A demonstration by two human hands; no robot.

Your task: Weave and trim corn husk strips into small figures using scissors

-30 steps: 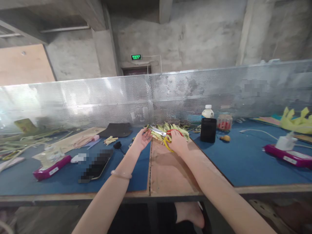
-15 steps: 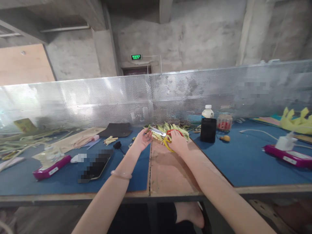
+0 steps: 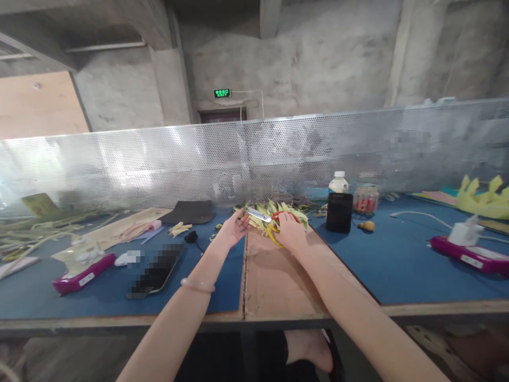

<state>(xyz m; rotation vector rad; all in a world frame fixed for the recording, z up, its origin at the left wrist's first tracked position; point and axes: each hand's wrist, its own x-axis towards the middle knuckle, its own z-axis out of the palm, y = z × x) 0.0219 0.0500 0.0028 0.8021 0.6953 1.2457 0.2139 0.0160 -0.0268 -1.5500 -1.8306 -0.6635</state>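
Observation:
My right hand (image 3: 289,232) is closed round the red and yellow handles of a pair of scissors (image 3: 265,217), whose metal blades point left. Under the blades lies a pile of green and yellow leaf strips (image 3: 278,211), heaped at the far end of a bare brown board (image 3: 278,276). My left hand (image 3: 234,228) reaches to the left edge of that pile, fingers curled near the blade tips; what they pinch, if anything, is too small to make out. A pale bangle sits on my left forearm.
A blue-topped table (image 3: 397,260) ends at a perforated metal screen (image 3: 159,164). Right of the pile stand a black box (image 3: 339,212), a white-capped bottle (image 3: 339,183) and a jar (image 3: 366,199). To the left lie a phone (image 3: 157,270), magenta cases (image 3: 78,274) and loose leaf strips (image 3: 35,233).

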